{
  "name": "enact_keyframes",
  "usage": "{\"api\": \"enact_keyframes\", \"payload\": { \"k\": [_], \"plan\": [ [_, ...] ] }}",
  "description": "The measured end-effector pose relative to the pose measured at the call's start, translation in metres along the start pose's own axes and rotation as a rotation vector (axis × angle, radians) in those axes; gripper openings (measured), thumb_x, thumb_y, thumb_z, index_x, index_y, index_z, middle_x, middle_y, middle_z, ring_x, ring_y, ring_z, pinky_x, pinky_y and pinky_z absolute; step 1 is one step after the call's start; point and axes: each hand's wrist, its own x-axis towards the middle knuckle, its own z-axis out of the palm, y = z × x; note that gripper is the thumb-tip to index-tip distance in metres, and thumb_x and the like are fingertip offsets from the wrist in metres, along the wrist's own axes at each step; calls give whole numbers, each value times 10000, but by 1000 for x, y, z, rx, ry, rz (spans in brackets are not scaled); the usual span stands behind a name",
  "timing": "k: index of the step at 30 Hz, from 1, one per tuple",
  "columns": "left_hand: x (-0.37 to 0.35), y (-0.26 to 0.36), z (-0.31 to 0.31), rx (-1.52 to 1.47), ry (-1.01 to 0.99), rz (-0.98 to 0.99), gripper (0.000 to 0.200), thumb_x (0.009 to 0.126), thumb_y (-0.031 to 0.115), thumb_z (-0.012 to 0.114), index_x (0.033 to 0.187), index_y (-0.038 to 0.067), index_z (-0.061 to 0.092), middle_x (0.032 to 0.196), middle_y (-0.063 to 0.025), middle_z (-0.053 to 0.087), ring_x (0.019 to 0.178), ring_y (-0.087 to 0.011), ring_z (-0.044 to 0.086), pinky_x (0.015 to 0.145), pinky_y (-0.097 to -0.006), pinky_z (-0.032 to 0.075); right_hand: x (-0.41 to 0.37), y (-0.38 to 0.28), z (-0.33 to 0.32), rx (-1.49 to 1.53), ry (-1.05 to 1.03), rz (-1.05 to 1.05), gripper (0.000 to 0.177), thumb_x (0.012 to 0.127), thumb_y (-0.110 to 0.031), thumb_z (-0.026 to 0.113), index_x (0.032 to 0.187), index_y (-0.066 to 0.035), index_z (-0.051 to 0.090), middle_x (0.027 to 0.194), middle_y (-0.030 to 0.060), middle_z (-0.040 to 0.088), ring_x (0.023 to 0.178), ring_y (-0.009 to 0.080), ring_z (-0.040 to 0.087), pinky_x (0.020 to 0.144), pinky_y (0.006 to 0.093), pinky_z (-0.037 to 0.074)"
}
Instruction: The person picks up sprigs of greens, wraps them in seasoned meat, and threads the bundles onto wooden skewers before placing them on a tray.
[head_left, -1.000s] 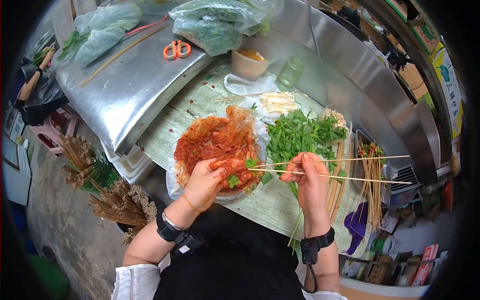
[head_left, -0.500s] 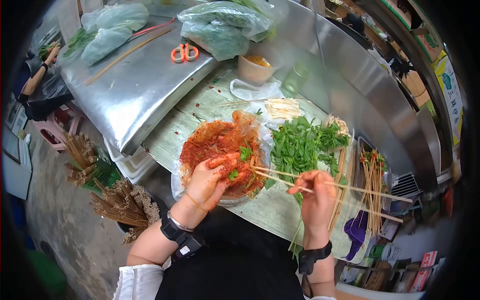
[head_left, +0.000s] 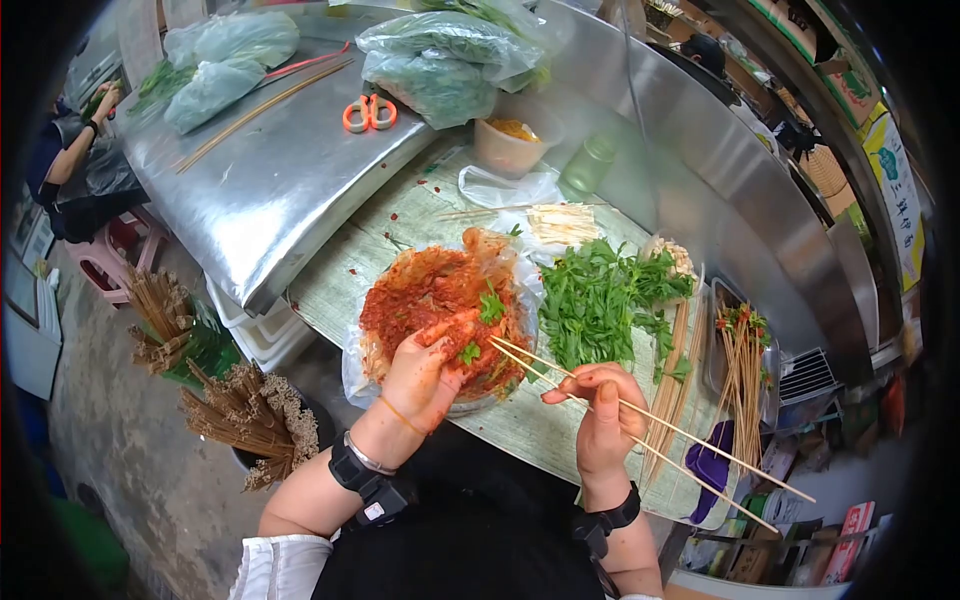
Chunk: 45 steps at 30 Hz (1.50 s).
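A bowl lined with clear plastic holds a red, sauce-coated mixture (head_left: pixel 415 290) at the middle of the view. My left hand (head_left: pixel 425 375) is over its near side, with sauce-covered fingers closed around a red-coated bundle with green leaves (head_left: pixel 470 352). Two long thin wooden skewers (head_left: pixel 690 440) rest between the thumb and fingers of my right hand (head_left: pixel 605 415). Their far tips point at the bundle beside my left fingers; whether they touch it is unclear. Right of the bowl lies a pile of green leaves (head_left: pixel 600 300).
Beyond the leaves lie white enoki mushrooms (head_left: pixel 562 224). A tray of filled skewers (head_left: pixel 742 370) stands right. Orange-handled scissors (head_left: pixel 370 114) lie on the metal surface (head_left: pixel 270 180). Bundled sticks (head_left: pixel 245 415) stand lower left. Another person's arm (head_left: pixel 75 155) shows at far left.
My right hand has moved slightly left and down, and the outer ends of the skewers have swung downward. My left hand has shifted slightly right and still grips the bundle.
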Motion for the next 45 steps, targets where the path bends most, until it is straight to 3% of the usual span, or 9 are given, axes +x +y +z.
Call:
{"api": "enact_keyframes", "payload": {
  "k": [9, 17, 22, 26, 28, 29, 32, 38, 45],
  "plan": [
    [-1, -8, -3, 70, 17, 89, 302, 869, 65, 545, 1146, -47, 500, 1116, -133, 571, 1011, -258, 575, 892, -369, 474, 7, -9, 10, -418, -214, -324, 111, 869, -80, 513, 875, 5, 584, 761, 125, 617, 679, 226, 615, 626, 303, 497],
    [8, -16, -7, 237, 115, 288, 247, 856, -28, 504, 1099, -63, 529, 1070, -124, 594, 953, -223, 602, 857, -304, 484, 9, 3, 15, -544, -332, -404, 108, 779, -3, 589, 886, 3, 593, 822, 132, 608, 688, 255, 606, 577, 298, 492],
    [3, -18, 0, 265, 63, 199, 229, 848, -21, 522, 1072, -51, 561, 1020, -110, 616, 921, -180, 596, 831, -283, 478, 12, 17, 30, -595, -339, -397, 50, 803, -31, 564, 839, -4, 587, 815, 110, 605, 670, 231, 578, 611, 301, 469],
    [18, -20, -18, 470, 200, 386, 213, 849, 16, 545, 1055, -22, 582, 975, -83, 634, 884, -161, 588, 788, -278, 470, 11, 8, 20, -713, -233, -316, 70, 797, -66, 608, 814, 2, 612, 816, 101, 563, 614, 199, 550, 574, 277, 463],
    [18, 1, -10, 1158, 349, 548, 171, 861, 83, 568, 1009, 5, 599, 1003, -75, 628, 872, -155, 579, 785, -281, 462, 1, -8, -12, -92, -149, 312, 95, 821, -81, 604, 863, 4, 616, 838, 107, 573, 618, 170, 561, 603, 268, 471],
    [24, -1, -19, 382, 114, 464, 228, 886, 153, 555, 1078, 31, 567, 1082, -80, 598, 953, -169, 565, 819, -300, 457, -2, -11, -27, 105, -111, 328, 143, 858, -116, 573, 923, 8, 603, 887, 138, 591, 652, 165, 590, 632, 267, 484],
    [19, 2, -11, 373, -33, 342, 447, 914, 174, 506, 1314, 51, 349, 1279, -97, 466, 1150, -229, 479, 908, -344, 432, -20, -25, -71, 193, 66, 512, 234, 914, -144, 481, 1030, 45, 556, 1047, 152, 599, 802, 198, 625, 720, 282, 503],
    [15, -2, -9, 658, -58, 458, 441, 917, 123, 467, 1322, 25, 321, 1289, -141, 436, 1136, -248, 493, 899, -350, 458, -3, -44, -203, 125, 619, 99, 314, 921, -173, 449, 1157, 34, 464, 1061, 148, 596, 931, 200, 593, 781, 287, 500],
    [14, -7, -15, 688, -1, 469, 383, 903, 91, 476, 1264, -17, 403, 1246, -138, 484, 1108, -235, 508, 927, -342, 432, 38, 25, -360, 222, 1063, 123, 404, 942, -251, 392, 1286, -40, 380, 1290, 159, 436, 1161, 251, 469, 962, 349, 390]
  ]
}}
